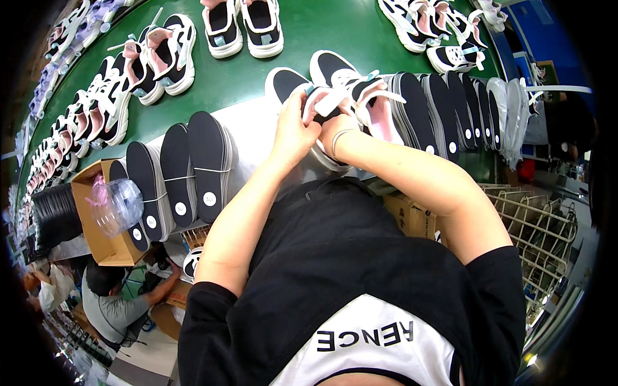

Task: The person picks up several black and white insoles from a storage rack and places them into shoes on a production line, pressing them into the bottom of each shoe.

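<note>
A black and white sneaker point(285, 84) with a pink lining lies in front of me on a white surface point(254, 138) at the table's near edge. My left hand point(295, 132) grips its collar from the left side. My right hand point(339, 132) reaches down into the shoe's opening, so its fingers are hidden. Close against it on the right is the matching sneaker point(332, 66), its tongue and pink lining spread apart. Neither hand holds that second shoe.
Black insole stacks point(209, 164) stand at left, more insoles point(412, 109) at right. A cardboard box point(106, 248) holds a clear plastic container point(116, 206). Rows of sneakers point(222, 29) sit on the green table point(244, 80). A wire rack point(537, 235) is at right; a person point(116, 302) sits lower left.
</note>
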{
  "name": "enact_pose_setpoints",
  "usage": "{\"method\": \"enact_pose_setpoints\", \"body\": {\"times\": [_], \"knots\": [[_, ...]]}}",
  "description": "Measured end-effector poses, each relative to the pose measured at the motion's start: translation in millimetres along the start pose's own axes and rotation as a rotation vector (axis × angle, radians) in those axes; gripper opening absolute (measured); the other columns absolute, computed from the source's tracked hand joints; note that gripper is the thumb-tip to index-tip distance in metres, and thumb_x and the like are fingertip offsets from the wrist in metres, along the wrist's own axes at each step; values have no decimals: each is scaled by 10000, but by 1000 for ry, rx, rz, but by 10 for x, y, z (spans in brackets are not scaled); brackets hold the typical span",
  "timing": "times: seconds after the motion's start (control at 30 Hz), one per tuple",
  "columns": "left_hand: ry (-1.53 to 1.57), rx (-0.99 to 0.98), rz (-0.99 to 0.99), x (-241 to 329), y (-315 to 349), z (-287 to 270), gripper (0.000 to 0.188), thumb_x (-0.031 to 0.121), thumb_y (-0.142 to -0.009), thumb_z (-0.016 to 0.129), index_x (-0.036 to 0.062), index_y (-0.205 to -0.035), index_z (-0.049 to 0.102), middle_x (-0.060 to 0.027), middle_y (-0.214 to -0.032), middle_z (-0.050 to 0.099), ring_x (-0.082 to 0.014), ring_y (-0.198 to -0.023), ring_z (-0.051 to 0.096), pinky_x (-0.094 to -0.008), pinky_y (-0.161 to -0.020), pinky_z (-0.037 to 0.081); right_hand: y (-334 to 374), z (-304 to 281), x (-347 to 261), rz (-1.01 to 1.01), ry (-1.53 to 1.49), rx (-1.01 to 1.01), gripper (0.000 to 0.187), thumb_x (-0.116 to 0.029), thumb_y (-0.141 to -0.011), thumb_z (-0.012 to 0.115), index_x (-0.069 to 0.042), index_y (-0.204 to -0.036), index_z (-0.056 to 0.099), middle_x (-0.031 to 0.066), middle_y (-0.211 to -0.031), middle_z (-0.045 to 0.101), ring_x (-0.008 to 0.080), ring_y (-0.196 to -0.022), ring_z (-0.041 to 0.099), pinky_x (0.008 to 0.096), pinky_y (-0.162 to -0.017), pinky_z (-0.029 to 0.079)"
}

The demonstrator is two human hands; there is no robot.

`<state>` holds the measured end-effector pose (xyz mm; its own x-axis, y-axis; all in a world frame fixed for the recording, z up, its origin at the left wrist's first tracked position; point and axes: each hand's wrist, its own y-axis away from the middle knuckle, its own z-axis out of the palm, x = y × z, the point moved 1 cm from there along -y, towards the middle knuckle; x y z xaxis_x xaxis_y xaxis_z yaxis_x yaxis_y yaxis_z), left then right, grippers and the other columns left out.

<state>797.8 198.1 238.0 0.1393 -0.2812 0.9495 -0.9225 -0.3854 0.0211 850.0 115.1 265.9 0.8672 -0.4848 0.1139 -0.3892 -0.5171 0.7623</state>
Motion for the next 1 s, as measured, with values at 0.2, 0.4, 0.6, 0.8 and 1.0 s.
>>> {"method": "enact_pose_setpoints", "body": {"times": [0.2, 0.4, 0.6, 0.8, 1.0], "knots": [[-55, 64, 112, -75, 30, 36, 498, -5, -586, 486, -45, -1076, 411, -217, -1005, 477, -360, -956, 457, -381, -812, 381, 263, 35, 109, -148, -202, -16, 197, -163, -735, 463, -47, -792, 611, 142, -789, 617, 254, -820, 589, 403, -755, 395], [-36, 78, 113, -126, 8, 94, 490, 9, -602, 489, -46, -1083, 414, -224, -1014, 469, -367, -946, 461, -376, -797, 387, 370, 255, 132, -150, -165, -22, 277, -119, -720, 443, 11, -962, 485, 155, -799, 612, 291, -805, 586, 500, -862, 226], [187, 49, 61, -390, 97, 129, 477, 6, -609, 480, -35, -1081, 421, -196, -966, 475, -327, -900, 480, -349, -781, 395, 435, 278, 251, -317, -378, 244, 233, -197, -740, 477, -56, -918, 526, 111, -700, 599, 312, -732, 571, 443, -827, 288], [259, 50, 10, -250, 285, 15, 408, -20, -614, 452, -28, -1022, 456, -144, -928, 479, -264, -833, 498, -307, -723, 411, 935, -154, 573, -342, -750, 800, 170, -82, -756, 497, -30, -905, 561, 74, -685, 590, 204, -703, 563, 343, -742, 375], [137, 64, -52, -181, 124, 149, 440, -11, -620, 475, -28, -1059, 441, -161, -959, 470, -284, -846, 482, -318, -719, 411, 491, 294, 165, -184, -215, 92, 364, -247, -710, 553, 26, -947, 510, 146, -779, 585, 270, -850, 550, 501, -908, 241]]}}
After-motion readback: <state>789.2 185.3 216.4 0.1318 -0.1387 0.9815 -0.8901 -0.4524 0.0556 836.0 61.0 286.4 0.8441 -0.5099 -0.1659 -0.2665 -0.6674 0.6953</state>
